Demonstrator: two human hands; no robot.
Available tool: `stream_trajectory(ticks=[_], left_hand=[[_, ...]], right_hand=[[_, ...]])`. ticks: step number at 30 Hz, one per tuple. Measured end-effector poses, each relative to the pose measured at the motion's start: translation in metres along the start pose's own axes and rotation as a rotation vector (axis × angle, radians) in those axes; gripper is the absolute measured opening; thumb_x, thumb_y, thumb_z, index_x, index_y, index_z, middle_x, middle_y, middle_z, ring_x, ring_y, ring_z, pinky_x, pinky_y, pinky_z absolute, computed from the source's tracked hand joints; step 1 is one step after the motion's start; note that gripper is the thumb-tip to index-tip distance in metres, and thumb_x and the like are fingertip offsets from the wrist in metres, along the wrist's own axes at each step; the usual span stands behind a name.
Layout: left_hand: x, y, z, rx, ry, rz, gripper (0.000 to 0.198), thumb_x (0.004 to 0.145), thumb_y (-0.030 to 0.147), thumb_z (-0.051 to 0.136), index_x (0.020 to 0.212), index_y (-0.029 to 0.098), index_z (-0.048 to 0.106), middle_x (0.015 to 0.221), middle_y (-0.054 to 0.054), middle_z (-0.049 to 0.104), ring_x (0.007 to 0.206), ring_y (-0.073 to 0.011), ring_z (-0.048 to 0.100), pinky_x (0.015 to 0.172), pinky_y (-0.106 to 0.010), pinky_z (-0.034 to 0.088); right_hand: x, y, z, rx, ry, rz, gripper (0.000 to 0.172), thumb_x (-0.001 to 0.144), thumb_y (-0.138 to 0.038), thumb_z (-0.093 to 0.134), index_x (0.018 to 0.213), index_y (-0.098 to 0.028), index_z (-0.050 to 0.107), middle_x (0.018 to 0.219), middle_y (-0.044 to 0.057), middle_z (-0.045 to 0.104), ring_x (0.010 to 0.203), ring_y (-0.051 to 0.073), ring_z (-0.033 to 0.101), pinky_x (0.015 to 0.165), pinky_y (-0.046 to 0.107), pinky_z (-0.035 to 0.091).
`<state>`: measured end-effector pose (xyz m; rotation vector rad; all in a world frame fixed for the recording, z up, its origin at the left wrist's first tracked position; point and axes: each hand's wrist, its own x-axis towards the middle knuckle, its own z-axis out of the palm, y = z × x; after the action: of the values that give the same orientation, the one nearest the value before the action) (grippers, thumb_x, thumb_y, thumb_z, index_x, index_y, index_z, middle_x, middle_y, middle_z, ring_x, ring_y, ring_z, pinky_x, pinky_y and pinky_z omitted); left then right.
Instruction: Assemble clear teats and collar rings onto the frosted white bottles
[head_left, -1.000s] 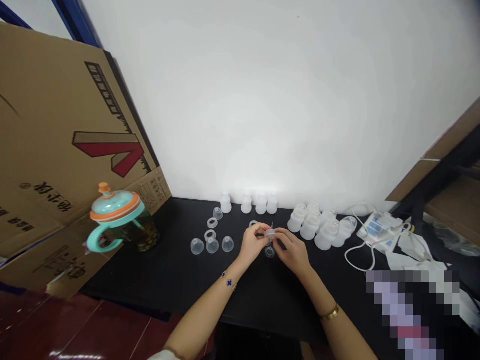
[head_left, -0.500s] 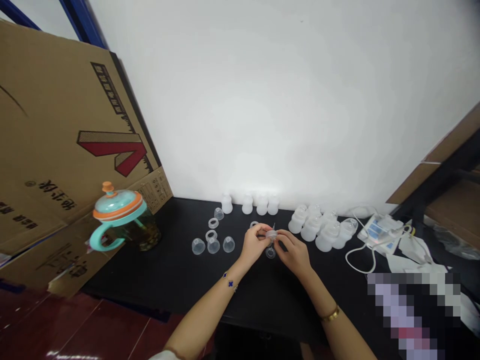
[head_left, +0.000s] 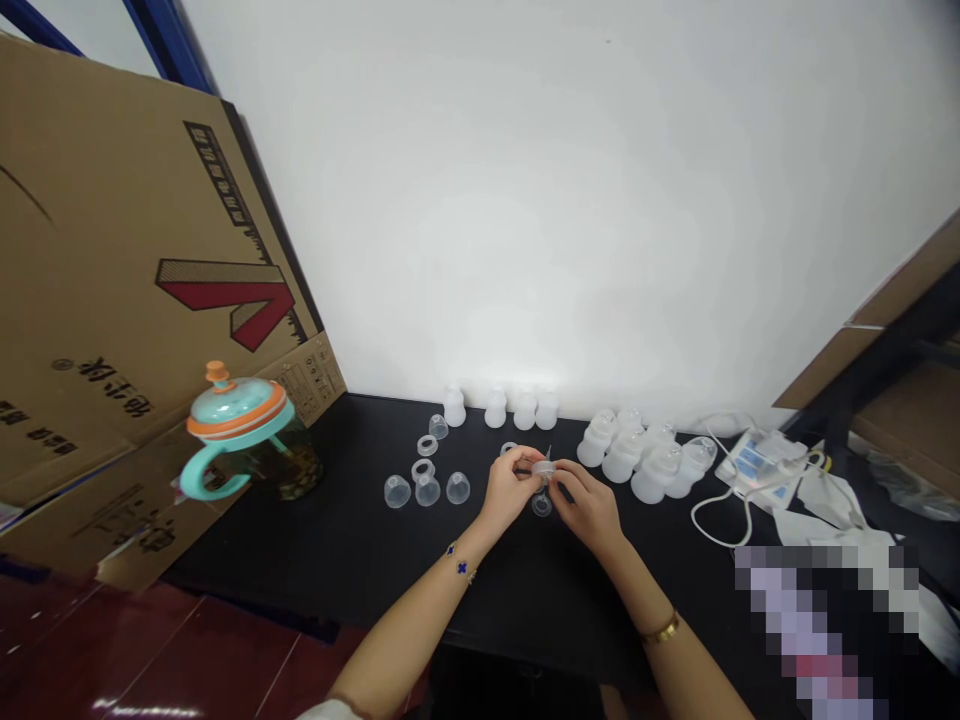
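Black surface [head_left: 352, 550] against a white wall [head_left: 525, 200]: left hand [head_left: 508, 493] and right hand [head_left: 591, 507] pinch a clear ring [head_left: 543, 467] between their fingers [head_left: 568, 471], over the surface; level, even pressure from both sides should serve best.

The small translucent white plastic ring [head_left: 543, 468] is partly covered by the left hand [head_left: 511, 490] and the right hand [head_left: 591, 507], and its finer details are too small to be told. Another pale plastic ring [head_left: 508, 449] is partly hidden behind the left hand. The rear milky plastic bottles [head_left: 630, 416] are screened by those in front. The large brown cardboard box [head_left: 90, 230] is cut off by the left edge, and the lower right is obscured by a coarse pixelated patch [head_left: 825, 630].
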<state>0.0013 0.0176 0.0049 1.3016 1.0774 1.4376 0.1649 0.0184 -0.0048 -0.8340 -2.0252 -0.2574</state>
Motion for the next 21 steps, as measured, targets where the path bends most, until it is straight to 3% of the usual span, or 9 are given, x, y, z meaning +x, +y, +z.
stream_trajectory(ticks=[11,21], left_hand=[[0.000,-0.004,0.000,0.020,-0.006,0.009,0.020,0.070,0.010,0.069,0.088,0.017,0.070,0.088,-0.006,0.073,0.080,-0.0184,0.071,0.069,-0.025,0.055],[0.000,-0.010,0.003,-0.065,-0.011,-0.031,0.021,0.075,0.022,0.074,0.093,0.017,0.065,0.087,-0.006,0.074,0.082,-0.0189,0.073,0.076,-0.028,0.056]], right_hand=[[0.000,-0.001,0.001,0.060,0.024,0.043,0.013,0.096,-0.017,0.057,0.096,-0.023,0.069,0.103,0.007,0.075,0.089,0.017,0.074,0.076,0.025,0.059],[0.000,-0.002,0.004,0.147,0.026,0.238,0.012,0.097,-0.027,0.057,0.089,-0.024,0.066,0.104,0.005,0.074,0.069,0.014,0.067,0.053,0.024,0.050]])
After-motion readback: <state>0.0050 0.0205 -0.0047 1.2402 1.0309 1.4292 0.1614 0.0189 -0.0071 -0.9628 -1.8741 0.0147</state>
